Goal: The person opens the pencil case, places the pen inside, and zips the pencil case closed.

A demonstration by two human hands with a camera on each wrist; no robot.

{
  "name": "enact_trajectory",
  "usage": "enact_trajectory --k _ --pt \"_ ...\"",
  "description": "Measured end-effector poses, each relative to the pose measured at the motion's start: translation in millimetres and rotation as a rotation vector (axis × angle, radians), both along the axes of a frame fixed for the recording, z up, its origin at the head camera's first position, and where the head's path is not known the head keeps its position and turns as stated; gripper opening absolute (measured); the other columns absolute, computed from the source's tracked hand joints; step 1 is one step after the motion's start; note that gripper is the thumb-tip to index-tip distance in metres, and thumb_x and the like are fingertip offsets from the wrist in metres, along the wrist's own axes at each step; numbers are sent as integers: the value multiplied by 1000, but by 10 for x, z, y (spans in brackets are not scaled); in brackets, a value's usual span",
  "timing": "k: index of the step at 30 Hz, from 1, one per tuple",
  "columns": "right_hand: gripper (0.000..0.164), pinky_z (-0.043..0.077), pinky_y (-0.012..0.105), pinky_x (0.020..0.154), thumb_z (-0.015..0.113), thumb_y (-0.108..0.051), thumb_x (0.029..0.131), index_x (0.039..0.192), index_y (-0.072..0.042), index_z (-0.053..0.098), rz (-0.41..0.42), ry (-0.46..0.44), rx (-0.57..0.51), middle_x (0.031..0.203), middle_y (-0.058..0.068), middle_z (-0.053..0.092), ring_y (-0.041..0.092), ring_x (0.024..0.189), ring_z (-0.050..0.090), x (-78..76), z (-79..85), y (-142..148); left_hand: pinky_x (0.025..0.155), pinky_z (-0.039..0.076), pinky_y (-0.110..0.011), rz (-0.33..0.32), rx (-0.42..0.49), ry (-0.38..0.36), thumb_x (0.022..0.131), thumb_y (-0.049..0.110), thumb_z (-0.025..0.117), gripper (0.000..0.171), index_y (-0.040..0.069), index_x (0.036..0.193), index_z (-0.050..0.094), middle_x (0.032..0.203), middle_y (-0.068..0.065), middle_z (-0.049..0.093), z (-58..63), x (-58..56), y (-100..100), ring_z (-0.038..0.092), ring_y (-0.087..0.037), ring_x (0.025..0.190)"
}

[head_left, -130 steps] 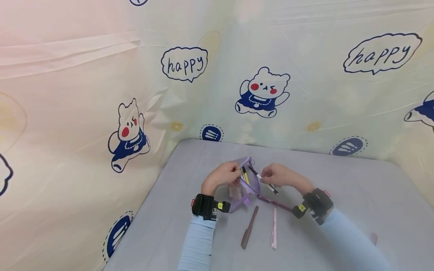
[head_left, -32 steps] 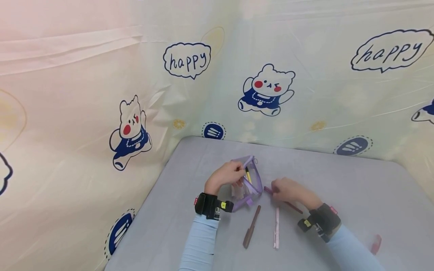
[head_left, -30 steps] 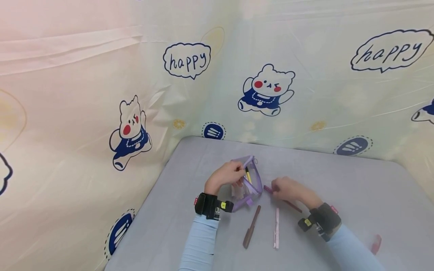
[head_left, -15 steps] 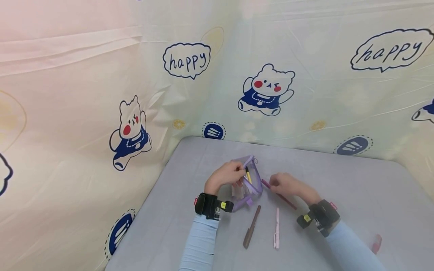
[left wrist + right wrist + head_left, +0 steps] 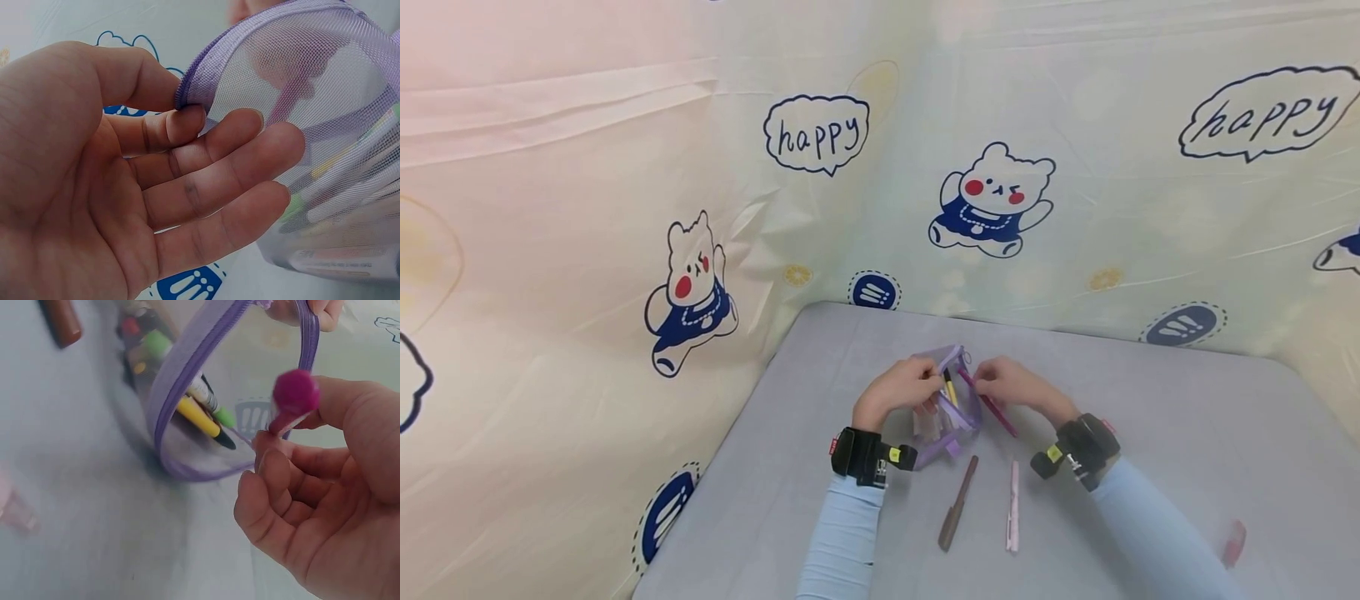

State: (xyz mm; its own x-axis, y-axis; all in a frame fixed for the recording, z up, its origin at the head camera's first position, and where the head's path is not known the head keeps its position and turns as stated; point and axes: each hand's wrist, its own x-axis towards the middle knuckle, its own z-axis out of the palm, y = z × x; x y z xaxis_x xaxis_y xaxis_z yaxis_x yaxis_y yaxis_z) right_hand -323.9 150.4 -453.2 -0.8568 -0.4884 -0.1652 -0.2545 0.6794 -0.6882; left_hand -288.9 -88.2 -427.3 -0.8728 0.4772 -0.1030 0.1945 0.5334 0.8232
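A printed curtain [image 5: 895, 217] rose behind the purple mesh pouch [image 5: 164, 415], which was the thing being worked on. Under the pouch spread a grey counter [image 5: 820, 375]. Pale blue sleeves [image 5: 838, 533] reached in from the person's side.

The pouch lay with its zipped mouth parted and facing right. At its left, the left hand [image 5: 898, 387] had a narrow grip, thumb and index finger pinching the zip edge while the other fingers lay loosely extended beside the mesh. At its right, the right hand [image 5: 1017, 387] held a magenta pen [image 5: 1000, 417] in a pinching grip. One end of that pen was at the pouch's mouth; whether it had crossed the rim could not be told.

Nearer the person than the pouch lay a brown pen [image 5: 955, 512] and, to the right of it, a pale pink pen [image 5: 1013, 508], both outside and apart from each other.

Inside the pouch, several pens lay together: a yellow pen [image 5: 199, 415] with a dark end, a white pen with a green end [image 5: 223, 416], and more that the mesh blurred. A printed white pen [image 5: 340, 265] showed along the bottom. Well apart from the pouch, on the right and nearer the person, was a small pink object [image 5: 1234, 543], too blurred to name.
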Motion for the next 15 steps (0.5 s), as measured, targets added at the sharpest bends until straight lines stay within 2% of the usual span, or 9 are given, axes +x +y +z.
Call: enact_trajectory --k 7,11,15 --pt "25 52 28 57 56 -17 94 101 4 67 -139 -98 -71 68 2 58 13 59 56 -126 -31 -147 63 57 -32 -5 4 -5 98 21 50 15 11 88 57 80 -6 67 20 1 -2 71 -24 73" --pt "24 53 29 58 55 -17 95 96 5 65 -184 -129 -140 67 1 57 13 60 56 -143 -43 -198 64 57 -34 -4 11 -14 98 20 50 16 10 89 58 80 -7 67 36 15 5 71 -24 73" --pt "21 53 31 60 57 -18 95 85 -1 63 -211 -150 -185 63 -1 53 14 60 55 -143 -44 -240 65 57 -35 4 19 -23 98 19 50 15 9 90 57 81 -8 67 46 26 7 70 -25 73"
